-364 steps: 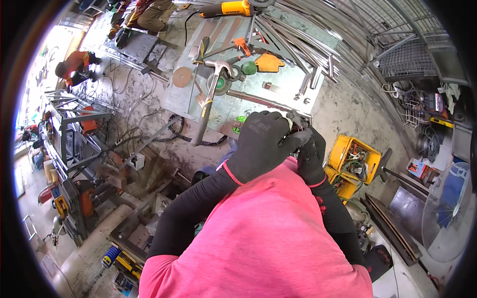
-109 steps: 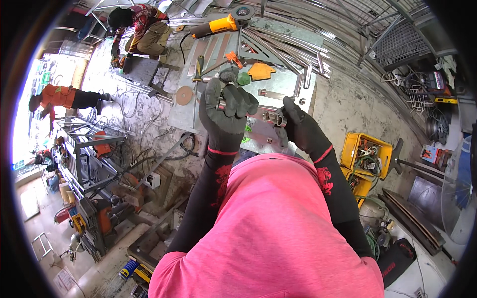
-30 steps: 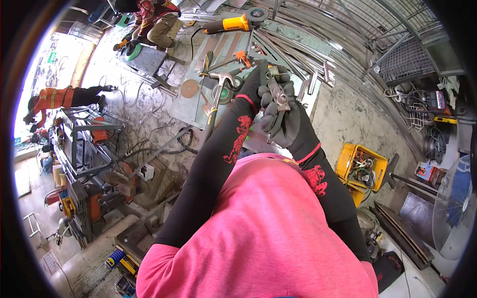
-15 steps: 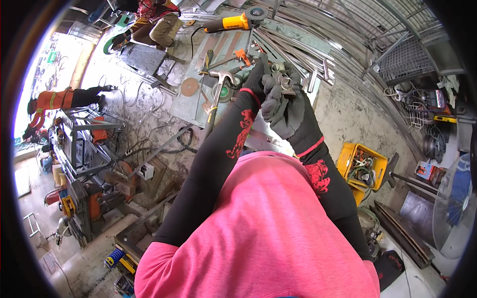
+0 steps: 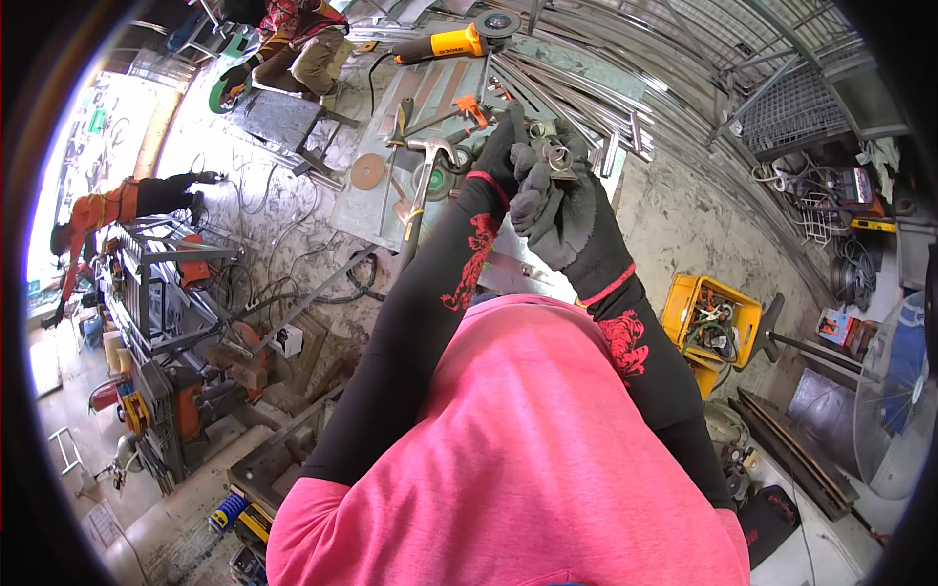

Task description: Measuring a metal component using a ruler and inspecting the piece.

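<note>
My right hand [image 5: 555, 210], in a dark grey glove, is closed with its fingers curled around a small metal piece with a shiny ring [image 5: 558, 156]. Close beside it on the left is my left hand [image 5: 504, 151], also dark-gloved, its fingers mostly hidden from view. Whether the left hand grips the ringed piece too, I cannot tell. Left of my wrists, a claw hammer [image 5: 426, 181] lies on a grey metal sheet [image 5: 376, 210]. Near its head are a green-centred disc [image 5: 438, 183], partly covered by my arm, and an orange-ended clamp [image 5: 471, 110].
A yellow angle grinder [image 5: 457, 44] lies at the far side, with metal strips and tubes [image 5: 567, 93] beside it. On the right stands a yellow crate [image 5: 745, 332] of tools and cables. Two other people [image 5: 318, 49] [image 5: 103, 202] are at left. Metal frames [image 5: 147, 269] stand nearby.
My hands stay nearly in place around the ringed metal piece. At the left, the person in orange has shifted their arm downward.
</note>
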The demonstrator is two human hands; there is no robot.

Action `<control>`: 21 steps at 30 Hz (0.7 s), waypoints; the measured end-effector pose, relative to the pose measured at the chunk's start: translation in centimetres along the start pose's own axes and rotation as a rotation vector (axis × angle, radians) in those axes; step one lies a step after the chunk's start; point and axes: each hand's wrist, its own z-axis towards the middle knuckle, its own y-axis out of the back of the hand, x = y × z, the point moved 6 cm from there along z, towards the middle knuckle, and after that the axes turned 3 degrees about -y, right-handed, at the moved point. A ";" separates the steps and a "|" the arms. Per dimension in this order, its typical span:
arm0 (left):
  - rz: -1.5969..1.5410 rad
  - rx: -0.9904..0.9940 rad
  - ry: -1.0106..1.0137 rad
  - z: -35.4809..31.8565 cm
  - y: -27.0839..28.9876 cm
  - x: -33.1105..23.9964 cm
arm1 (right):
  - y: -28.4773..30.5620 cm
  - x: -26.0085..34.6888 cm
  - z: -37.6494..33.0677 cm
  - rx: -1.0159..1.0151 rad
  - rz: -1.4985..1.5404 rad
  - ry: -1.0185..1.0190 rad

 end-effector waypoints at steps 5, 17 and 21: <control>0.011 -0.010 0.000 -0.4 -0.2 0.1 | 0.3 0.3 0.1 0.017 0.051 -0.086; 0.068 -0.066 -0.018 -0.7 -0.1 0.0 | 0.9 0.0 -0.1 -0.042 0.051 -0.031; 0.124 -0.119 -0.011 -1.2 -2.5 0.2 | 0.9 0.0 -0.6 0.033 -0.174 -0.115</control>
